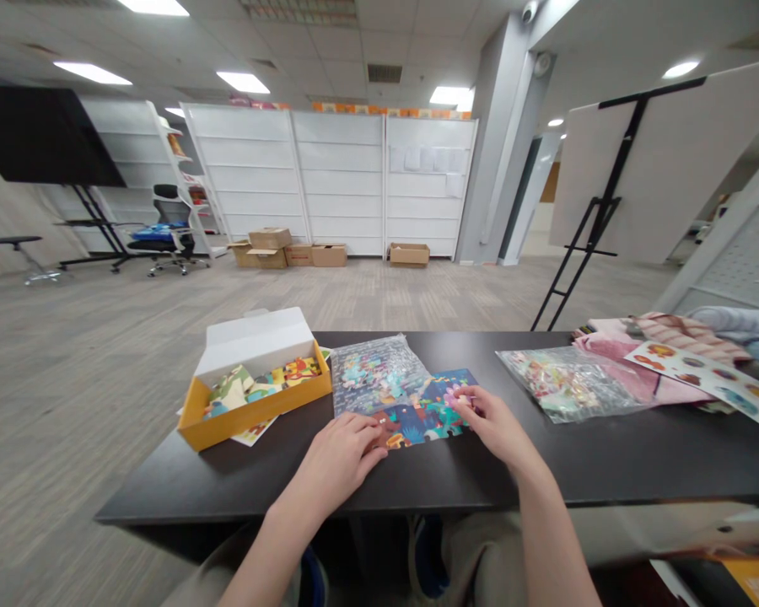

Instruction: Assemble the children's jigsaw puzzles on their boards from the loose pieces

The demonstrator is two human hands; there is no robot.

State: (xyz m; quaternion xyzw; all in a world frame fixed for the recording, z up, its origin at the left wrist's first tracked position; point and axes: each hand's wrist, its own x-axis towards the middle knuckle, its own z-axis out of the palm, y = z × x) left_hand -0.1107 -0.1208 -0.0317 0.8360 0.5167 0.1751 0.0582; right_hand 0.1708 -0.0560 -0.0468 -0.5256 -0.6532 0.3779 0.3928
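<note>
Blue jigsaw [431, 419]; at its right, my right grip [499, 424] pinches a pink piece [458, 394]; left grip [343, 455] spread at its left.

The left forearm [284, 531] and right forearm [547, 523] are seen bare, 2 slim lengths tapered towards the wrists and ended by an uncovered left grip [347, 455] and right grip [494, 421]. The legs are covered by plain beige-grey trousers [497, 548]. Dark footwear [431, 561], marked with blue, is partly hidden by shadow.
</note>
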